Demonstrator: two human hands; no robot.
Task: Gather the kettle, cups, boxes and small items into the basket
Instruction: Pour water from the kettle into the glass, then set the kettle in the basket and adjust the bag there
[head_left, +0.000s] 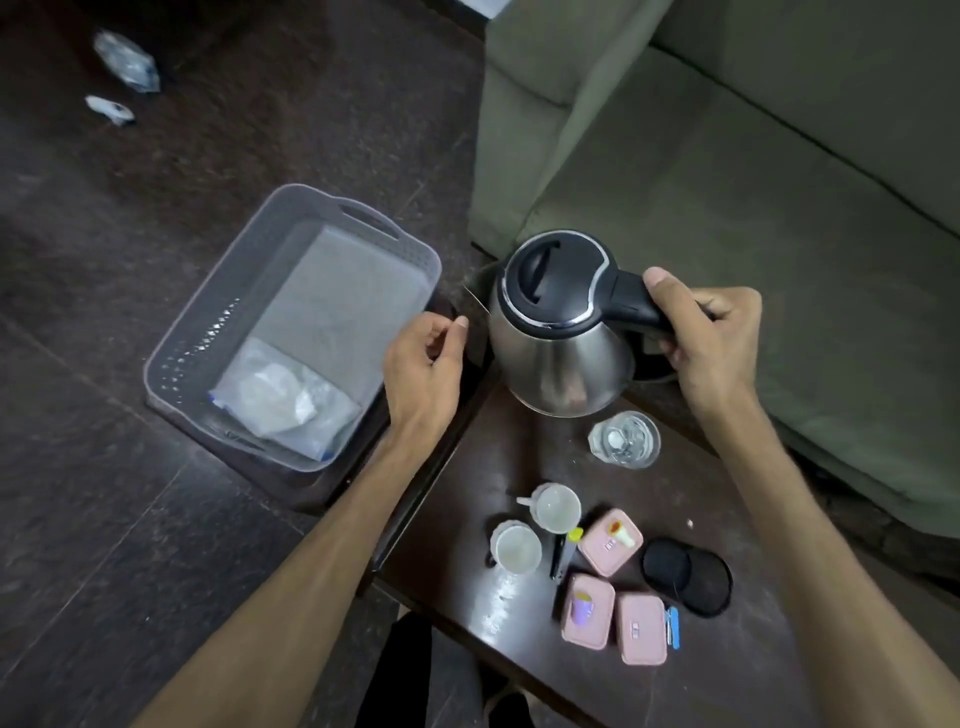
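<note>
A steel kettle (561, 358) with a black lid stands at the far end of the dark table (727, 665); my right hand (711, 332) grips its black handle. My left hand (423, 364) rests by the right rim of the grey basket (176, 343), fingers loosely curled, holding nothing. The basket sits left of the table and holds a clear plastic bag (285, 400). Nearer me on the table are two white cups (556, 506) (517, 545), three pink boxes (610, 540) (587, 610) (641, 629), a glass (623, 439) and two black round coasters (685, 574).
A green sofa (753, 156) stands right behind the table. Crumpled plastic wrappers (127, 60) lie on the dark floor at far left. A dark pen-like item (561, 553) lies between cups and boxes, and a small blue item (674, 626) beside the nearest box.
</note>
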